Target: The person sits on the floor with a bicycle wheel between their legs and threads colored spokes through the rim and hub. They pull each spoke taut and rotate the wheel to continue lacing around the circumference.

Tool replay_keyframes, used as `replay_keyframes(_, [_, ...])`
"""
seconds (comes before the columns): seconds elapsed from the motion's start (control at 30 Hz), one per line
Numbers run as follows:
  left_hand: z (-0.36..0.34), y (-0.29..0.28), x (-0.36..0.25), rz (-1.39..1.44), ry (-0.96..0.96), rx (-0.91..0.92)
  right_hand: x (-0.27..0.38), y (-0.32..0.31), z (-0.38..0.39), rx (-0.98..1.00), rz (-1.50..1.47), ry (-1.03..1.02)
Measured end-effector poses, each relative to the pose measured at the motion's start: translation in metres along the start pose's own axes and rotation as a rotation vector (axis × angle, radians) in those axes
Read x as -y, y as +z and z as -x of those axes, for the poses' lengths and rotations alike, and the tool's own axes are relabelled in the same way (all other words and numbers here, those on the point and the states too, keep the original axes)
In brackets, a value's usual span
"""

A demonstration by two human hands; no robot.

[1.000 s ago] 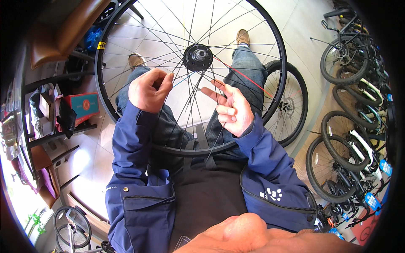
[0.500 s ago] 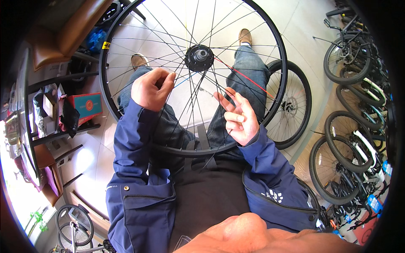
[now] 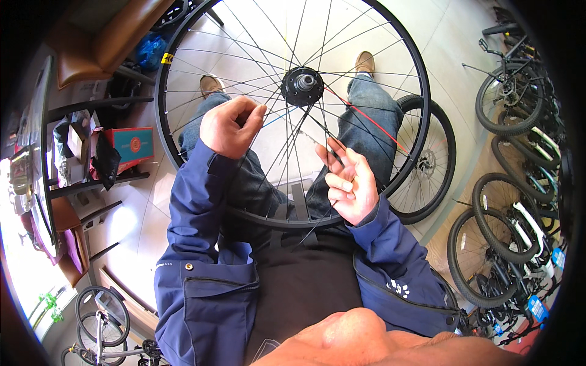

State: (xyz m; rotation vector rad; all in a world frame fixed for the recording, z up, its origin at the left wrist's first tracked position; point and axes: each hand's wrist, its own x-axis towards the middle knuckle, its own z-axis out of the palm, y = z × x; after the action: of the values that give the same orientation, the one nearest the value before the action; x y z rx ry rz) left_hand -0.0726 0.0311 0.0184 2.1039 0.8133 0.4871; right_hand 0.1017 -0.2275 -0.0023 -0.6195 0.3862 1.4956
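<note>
Two hands work at one bicycle wheel (image 3: 183, 152) that stands on my lap, its rim against my thighs. At far left a shelf (image 3: 91, 177) carries a red-and-teal box (image 3: 131, 146). My left hand (image 3: 229, 128) is curled into a loose fist, fingertips pinched on a thin spoke (image 3: 274, 116) just left of the hub (image 3: 302, 85). My right hand (image 3: 351, 186) lies open, palm up, fingers spread among the lower spokes — gripping nothing. Another wheel (image 3: 436, 165) leans behind, and parked bikes (image 3: 519, 201) line the right.
</note>
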Motion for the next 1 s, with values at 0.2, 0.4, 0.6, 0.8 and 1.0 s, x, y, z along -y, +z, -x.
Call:
replay_keyframes(0.2, [0.002, 0.000, 0.004, 0.042, 0.019, -0.004, 0.002, -0.008, 0.002, 0.068, -0.057, 0.032])
replay_keyframes(0.4, [0.004, 0.002, 0.005, 0.051, 0.016, -0.049, -0.001, -0.019, 0.001, 0.119, -0.109, 0.035])
replay_keyframes(0.6, [0.003, -0.007, -0.023, -0.117, 0.312, -0.199, -0.003, -0.024, -0.003, 0.194, -0.116, 0.025])
replay_keyframes(0.8, [0.027, 0.036, -0.066, -0.160, 0.480, -0.083, -0.003, -0.017, 0.000, 0.119, -0.076, 0.028])
replay_keyframes(1.0, [0.023, 0.071, -0.061, -0.268, 0.354, -0.028, -0.003, -0.008, 0.001, 0.054, -0.056, 0.020])
